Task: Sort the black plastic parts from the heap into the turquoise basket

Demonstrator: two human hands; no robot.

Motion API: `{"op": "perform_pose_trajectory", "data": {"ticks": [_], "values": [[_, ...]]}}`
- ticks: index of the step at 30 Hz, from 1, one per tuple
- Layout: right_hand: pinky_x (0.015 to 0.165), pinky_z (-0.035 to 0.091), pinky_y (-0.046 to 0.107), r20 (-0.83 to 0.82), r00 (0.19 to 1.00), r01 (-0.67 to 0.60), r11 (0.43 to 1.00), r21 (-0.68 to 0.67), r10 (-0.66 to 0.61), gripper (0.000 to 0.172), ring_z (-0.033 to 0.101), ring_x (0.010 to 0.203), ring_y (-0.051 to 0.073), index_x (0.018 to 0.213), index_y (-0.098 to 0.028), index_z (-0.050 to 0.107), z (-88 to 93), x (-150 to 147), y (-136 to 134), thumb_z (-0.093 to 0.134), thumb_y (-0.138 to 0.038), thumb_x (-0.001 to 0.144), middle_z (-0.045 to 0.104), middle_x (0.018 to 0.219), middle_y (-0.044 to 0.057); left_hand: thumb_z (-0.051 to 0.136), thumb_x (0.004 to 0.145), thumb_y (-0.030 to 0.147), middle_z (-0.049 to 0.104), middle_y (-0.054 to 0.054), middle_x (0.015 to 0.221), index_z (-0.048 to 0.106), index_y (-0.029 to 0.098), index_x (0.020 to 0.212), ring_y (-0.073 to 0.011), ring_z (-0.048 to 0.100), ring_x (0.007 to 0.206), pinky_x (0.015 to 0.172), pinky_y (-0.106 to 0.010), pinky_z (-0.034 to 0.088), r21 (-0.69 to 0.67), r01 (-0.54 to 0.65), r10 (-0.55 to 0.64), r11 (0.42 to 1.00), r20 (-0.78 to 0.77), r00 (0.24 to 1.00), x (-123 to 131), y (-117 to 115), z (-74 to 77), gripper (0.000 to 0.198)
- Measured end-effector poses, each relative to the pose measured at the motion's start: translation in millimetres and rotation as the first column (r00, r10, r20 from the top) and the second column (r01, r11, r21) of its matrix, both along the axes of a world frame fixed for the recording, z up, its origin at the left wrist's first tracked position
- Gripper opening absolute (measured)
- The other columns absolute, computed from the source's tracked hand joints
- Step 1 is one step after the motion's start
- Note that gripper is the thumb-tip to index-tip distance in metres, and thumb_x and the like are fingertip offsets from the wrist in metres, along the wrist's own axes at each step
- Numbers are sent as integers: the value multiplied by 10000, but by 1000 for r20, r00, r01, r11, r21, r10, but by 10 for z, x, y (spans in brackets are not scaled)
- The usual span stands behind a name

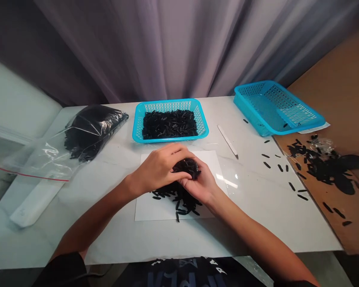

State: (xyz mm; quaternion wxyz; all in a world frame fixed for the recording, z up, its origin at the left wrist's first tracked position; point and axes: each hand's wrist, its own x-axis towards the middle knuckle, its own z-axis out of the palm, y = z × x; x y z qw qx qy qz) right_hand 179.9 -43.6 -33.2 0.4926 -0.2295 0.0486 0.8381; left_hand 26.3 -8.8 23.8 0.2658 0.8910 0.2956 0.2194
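My left hand (164,167) and my right hand (199,181) are cupped together around a handful of small black strips (187,165). Their fingers curl about the strips from both sides. Below the hands, more loose black strips (184,203) lie piled on a white sheet (143,211). Part of that pile is hidden behind my hands. Just beyond the sheet stands a blue plastic basket (136,123), its bottom covered with the same kind of black strips.
A clear zip bag (92,131) full of black pieces lies at left. A white pen-like tool (227,141) lies right of the basket. Another blue basket (266,127) stands at far right, near scattered strips (266,164) and a brown board (314,207) with a black heap (320,167).
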Motion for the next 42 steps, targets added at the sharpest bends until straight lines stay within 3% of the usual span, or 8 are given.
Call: {"op": "perform_pose_trajectory", "data": {"ticks": [6, 14, 24, 30, 42], "values": [[720, 622, 276, 59, 993, -105, 994, 0, 105, 212, 711, 785, 174, 872, -130, 696, 44, -64, -63, 505, -183, 947, 747, 830, 77, 689, 918, 218, 704, -20, 960, 698, 196, 1088, -186, 634, 929, 849, -314, 497, -74, 41, -44, 996, -38, 998, -127, 98, -23, 172], [735, 633, 324, 188, 979, -67, 995, -70, 79, 242, 733, 801, 196, 868, -140, 708, 53, -15, -53, 493, -192, 965, 753, 834, 70, 698, 886, 171, 726, -4, 838, 703, 155, 898, -157, 643, 801, 763, -279, 495, -10, -27, 26, 1000, -1, 1000, -132, 87, -54, 21], [721, 629, 270, 280, 959, -21, 997, -68, 40, 172, 708, 720, 147, 817, -155, 743, 129, 39, -62, 599, -172, 911, 757, 814, 26, 746, 833, 134, 771, 21, 818, 758, 174, 863, -109, 673, 762, 695, -222, 491, -39, -165, 168, 986, 113, 979, -120, 92, -42, 52], [704, 612, 232, 271, 961, -54, 998, 28, 44, 225, 727, 710, 157, 878, -113, 768, 226, 90, -32, 573, -207, 938, 760, 796, 69, 758, 813, 111, 768, 26, 787, 763, 181, 821, -98, 645, 702, 614, -219, 464, -36, -187, 191, 982, 184, 964, -140, 95, 25, 71], [730, 590, 227, 366, 929, -98, 990, 98, 56, 188, 714, 712, 147, 897, -129, 774, 297, 132, -53, 729, -310, 870, 746, 828, 62, 778, 805, 122, 772, 12, 773, 756, 162, 807, -104, 651, 686, 621, -225, 488, 24, -232, 221, 972, 220, 950, -179, 107, 51, 46]]}}
